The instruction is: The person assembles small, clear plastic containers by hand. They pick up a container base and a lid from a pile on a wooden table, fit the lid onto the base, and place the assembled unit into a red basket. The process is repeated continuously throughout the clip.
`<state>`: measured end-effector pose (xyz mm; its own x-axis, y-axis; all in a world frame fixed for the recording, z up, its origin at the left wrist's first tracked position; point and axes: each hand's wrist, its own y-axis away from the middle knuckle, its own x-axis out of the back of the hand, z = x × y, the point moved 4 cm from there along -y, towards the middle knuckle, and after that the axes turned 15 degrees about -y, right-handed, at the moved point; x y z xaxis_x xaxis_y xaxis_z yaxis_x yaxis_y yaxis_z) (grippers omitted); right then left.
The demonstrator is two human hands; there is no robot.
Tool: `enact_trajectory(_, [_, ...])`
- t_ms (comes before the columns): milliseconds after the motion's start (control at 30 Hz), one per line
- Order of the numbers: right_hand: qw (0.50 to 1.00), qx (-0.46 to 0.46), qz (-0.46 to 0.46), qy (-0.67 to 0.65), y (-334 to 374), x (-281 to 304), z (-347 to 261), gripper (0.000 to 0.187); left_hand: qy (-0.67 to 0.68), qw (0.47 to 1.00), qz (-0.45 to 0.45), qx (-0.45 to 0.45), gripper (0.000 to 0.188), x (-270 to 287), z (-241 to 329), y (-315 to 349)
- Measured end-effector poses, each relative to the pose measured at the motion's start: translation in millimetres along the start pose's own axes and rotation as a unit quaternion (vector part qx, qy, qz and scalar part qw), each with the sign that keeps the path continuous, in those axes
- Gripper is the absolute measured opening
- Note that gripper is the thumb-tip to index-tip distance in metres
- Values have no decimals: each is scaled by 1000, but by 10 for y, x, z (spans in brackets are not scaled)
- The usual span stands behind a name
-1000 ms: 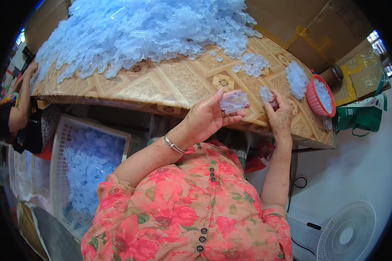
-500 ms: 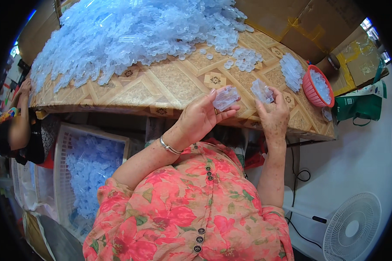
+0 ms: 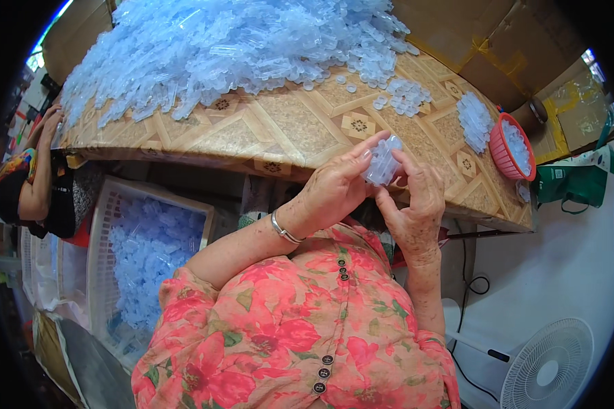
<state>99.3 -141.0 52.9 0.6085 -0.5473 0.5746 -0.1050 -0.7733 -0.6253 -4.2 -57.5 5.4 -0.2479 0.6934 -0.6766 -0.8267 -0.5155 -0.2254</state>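
Observation:
A bundle of short clear plastic tubes (image 3: 383,162) is between my hands, above the near edge of the table. My left hand (image 3: 334,187) cradles it from the left, with the thumb laid across the side. My right hand (image 3: 416,208) closes on the right end of the same bundle with thumb and fingers. Which tubes each hand bears cannot be made out. Beyond my hands, a small cluster of round clear pieces (image 3: 408,97) lies on the patterned table (image 3: 290,126). To its right is a neat stack of clear tubes (image 3: 475,123).
A large heap of clear plastic pieces (image 3: 239,51) covers the table's far left. A red basket (image 3: 505,153) with clear pieces stands at the right edge. Below are a white crate (image 3: 101,252) of pieces and a fan (image 3: 549,371). Another person's arm (image 3: 37,184) is far left.
My hands, which were apart with a separate group of tubes in each, have come together, and the tubes now form one bundle. The view has shifted slightly.

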Motion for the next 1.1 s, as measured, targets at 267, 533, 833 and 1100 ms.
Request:
enact_trajectory(267, [998, 11, 20, -55, -58, 29, -66, 62, -22, 1000, 13, 12, 55, -20, 32, 37])
enact_trajectory(533, [868, -175, 84, -458, 53, 20, 204, 50, -7, 1000, 20, 13, 53, -41, 39, 34])
enact_trajectory(833, [681, -280, 109, -668, 164, 55, 521, 50, -42, 997, 51, 44, 49, 16, 46, 49])
enact_trajectory(1100, [693, -331, 162, -620, 167, 37, 589, 43, -86, 992, 64, 68, 45, 113, 5, 66])
